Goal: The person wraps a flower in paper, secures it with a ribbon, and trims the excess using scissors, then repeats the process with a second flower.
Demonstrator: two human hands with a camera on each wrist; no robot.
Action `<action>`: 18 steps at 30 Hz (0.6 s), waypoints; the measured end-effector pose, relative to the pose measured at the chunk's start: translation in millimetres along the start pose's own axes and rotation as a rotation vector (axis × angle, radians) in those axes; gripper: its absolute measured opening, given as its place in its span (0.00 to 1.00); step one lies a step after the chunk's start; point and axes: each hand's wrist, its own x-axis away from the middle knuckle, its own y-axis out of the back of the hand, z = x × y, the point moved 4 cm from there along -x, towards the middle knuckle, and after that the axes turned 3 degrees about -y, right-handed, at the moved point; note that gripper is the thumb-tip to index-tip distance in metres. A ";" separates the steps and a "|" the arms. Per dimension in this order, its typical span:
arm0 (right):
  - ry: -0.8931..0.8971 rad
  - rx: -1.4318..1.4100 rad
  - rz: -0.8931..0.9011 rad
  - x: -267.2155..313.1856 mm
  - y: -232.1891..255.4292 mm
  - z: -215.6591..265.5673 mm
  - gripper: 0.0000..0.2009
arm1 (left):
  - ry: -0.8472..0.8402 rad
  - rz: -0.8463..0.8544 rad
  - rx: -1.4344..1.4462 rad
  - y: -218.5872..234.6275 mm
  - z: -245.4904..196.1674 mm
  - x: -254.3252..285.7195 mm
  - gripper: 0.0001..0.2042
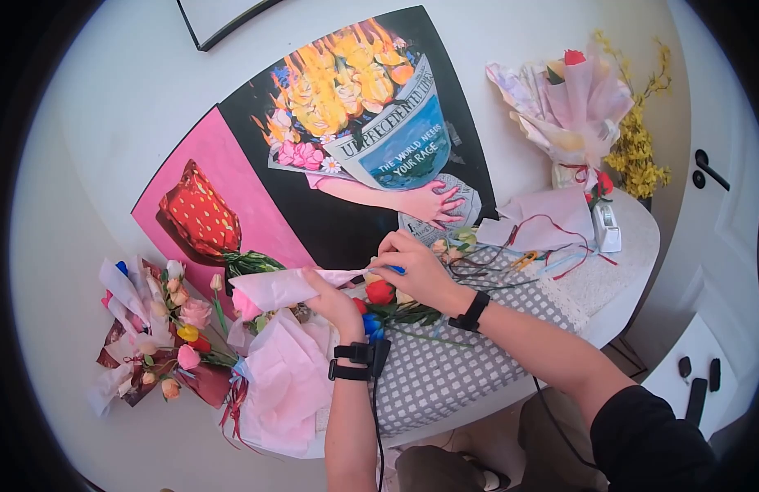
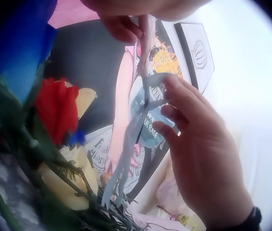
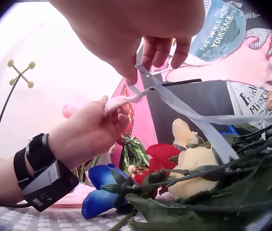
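My left hand (image 1: 338, 307) grips a single pink flower (image 1: 246, 305) rolled in pale pink paper (image 1: 281, 287), held nearly level above the table. The paper narrows to a twisted end, and a thin dark stem (image 3: 181, 82) sticks out of it in the right wrist view. At that end my right hand (image 1: 420, 271) pinches a pale grey-blue ribbon (image 3: 179, 103) between thumb and fingers. The ribbon passes around the twisted paper, and its long tails (image 2: 126, 154) hang down toward the flowers. Below both hands lie a red rose (image 1: 380, 291), cream flowers (image 3: 194, 166) and a blue flower (image 1: 372, 326).
Loose pink paper (image 1: 285, 377) and wrapped bouquets (image 1: 162, 328) stand at the left. Toward the right are orange-handled scissors (image 1: 523, 261), red ribbon (image 1: 560, 228), a white tape dispenser (image 1: 608, 228) and another bouquet (image 1: 572, 115). Painted panels (image 1: 256, 197) lean behind the checked cloth (image 1: 453, 369).
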 end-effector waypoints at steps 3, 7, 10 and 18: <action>0.040 -0.020 -0.024 -3.8 3.4 7.1 0.05 | 0.014 -0.071 0.004 3.4 -2.0 -0.8 0.20; -0.240 -0.057 0.387 3.7 -6.1 7.4 0.06 | 0.045 -0.170 0.023 11.6 1.5 -6.1 0.23; -0.155 0.144 0.445 17.0 -21.6 -10.3 0.08 | 0.055 -0.240 0.111 18.6 1.1 -13.7 0.24; -0.472 0.554 0.009 19.7 3.9 -49.5 0.10 | 0.115 -0.181 0.354 25.4 3.8 -15.8 0.24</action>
